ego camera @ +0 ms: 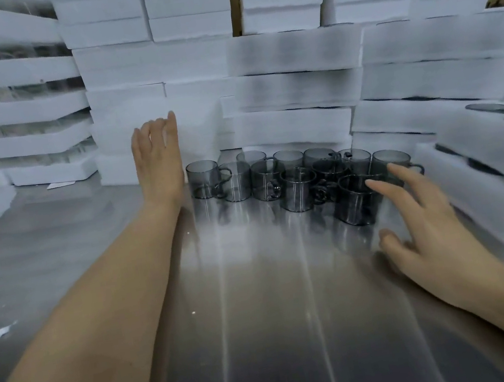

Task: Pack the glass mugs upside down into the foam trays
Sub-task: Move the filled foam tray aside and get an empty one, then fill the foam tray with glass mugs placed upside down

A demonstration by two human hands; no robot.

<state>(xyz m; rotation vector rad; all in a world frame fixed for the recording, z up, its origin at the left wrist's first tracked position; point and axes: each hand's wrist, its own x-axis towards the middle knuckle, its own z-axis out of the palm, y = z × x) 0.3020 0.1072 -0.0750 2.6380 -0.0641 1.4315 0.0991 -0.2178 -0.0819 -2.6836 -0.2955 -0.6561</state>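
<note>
The glass mugs [295, 181] are bunched in a tight cluster mid-way up the steel table [263, 320], right between the person's two arms. The right hand [426, 230] hovers just beside the nearest mug [355, 204], fingers spread and straight, thumb held low near the tabletop, nothing in its grasp. The fingertips sit at that mug's right side, though blur hides whether they touch the glass.

Over on the other side, the left hand [157, 159] is stretched far forward, fingers straight and close together, holding nothing. It stands in front of a white foam block [118, 135], and contact cannot be judged. The leftmost mug [203, 178] stands just right of that wrist.

Every mug in the cluster stands on end, long axis vertical, and the rims look to be facing up. The handles that can be made out stick out sideways, several towards the right.

Foam trays [294, 86] are stacked high behind the cluster and along both sides. The right-hand stack [485, 162] lies close to the right hand, beyond its outer edge.
</note>
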